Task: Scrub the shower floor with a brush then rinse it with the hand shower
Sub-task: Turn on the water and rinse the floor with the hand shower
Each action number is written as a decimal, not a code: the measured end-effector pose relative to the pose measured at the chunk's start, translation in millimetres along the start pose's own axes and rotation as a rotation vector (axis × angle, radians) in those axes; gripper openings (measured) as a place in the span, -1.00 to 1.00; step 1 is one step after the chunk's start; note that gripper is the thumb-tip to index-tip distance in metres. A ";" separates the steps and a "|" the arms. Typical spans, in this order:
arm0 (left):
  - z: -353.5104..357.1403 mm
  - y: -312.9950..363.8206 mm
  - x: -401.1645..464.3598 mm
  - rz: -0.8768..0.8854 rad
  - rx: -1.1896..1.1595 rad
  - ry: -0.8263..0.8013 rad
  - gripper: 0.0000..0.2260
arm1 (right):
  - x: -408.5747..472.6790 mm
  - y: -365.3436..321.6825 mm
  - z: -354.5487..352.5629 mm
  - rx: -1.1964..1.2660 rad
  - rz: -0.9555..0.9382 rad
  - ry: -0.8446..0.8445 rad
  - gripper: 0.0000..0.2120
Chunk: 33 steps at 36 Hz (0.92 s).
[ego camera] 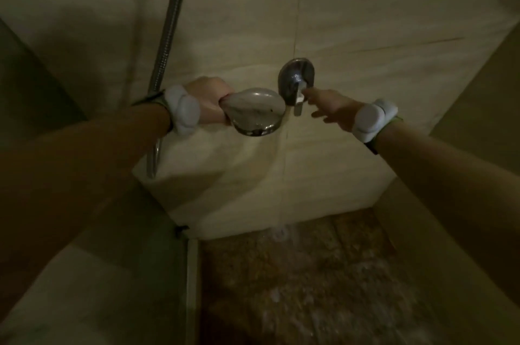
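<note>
Hand shower [254, 112] gripped in left hand [209, 103]

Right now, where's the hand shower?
In the head view the hand shower is left of centre, gripped by the left hand, just left of the wall valve lever that the right hand reaches.

A glossy chrome metal round hand shower head [254, 111] and ribbed metal hose [168, 24]; matt cream wall tiles [351, 21]; wet, mottled brown stone floor [309, 274].
</note>
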<state>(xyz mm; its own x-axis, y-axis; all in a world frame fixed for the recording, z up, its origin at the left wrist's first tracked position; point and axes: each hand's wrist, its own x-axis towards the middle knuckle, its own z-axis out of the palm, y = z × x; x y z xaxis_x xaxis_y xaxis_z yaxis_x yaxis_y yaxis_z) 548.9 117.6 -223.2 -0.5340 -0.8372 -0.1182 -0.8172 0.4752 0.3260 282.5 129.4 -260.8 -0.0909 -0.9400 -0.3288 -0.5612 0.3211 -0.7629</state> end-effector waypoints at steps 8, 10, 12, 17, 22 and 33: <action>-15.5 69.8 -28.0 0.125 0.145 0.007 -0.76 | -161.9 -31.2 -1.6 -0.141 -0.336 -0.073 -0.36; -18.4 99.9 -34.0 0.227 0.155 -0.032 -0.74 | -198.6 -33.4 -12.0 -0.267 -0.384 0.015 -0.26; -23.4 119.0 -39.3 0.282 0.163 -0.054 -0.75 | -215.9 -35.7 -17.8 -0.421 -0.420 0.095 -0.27; -19.2 169.5 -51.3 0.411 0.201 -0.062 -0.72 | -253.1 -25.7 -31.0 -0.590 -0.352 0.231 -0.23; -4.6 202.0 -58.4 0.439 0.204 -0.108 -0.69 | -276.2 -5.9 -38.6 -0.609 -0.259 0.226 -0.28; 19.1 234.4 -105.9 0.432 0.306 -0.181 -0.77 | -332.3 31.3 -18.9 -0.488 -0.282 0.248 -0.34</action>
<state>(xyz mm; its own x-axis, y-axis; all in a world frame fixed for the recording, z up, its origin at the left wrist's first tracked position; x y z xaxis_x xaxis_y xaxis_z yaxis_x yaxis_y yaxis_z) 409.7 322.8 -152.1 -0.8409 -0.5019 -0.2023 -0.5271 0.8443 0.0964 279.6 449.7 -164.9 -0.0399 -0.9987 0.0323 -0.8978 0.0216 -0.4399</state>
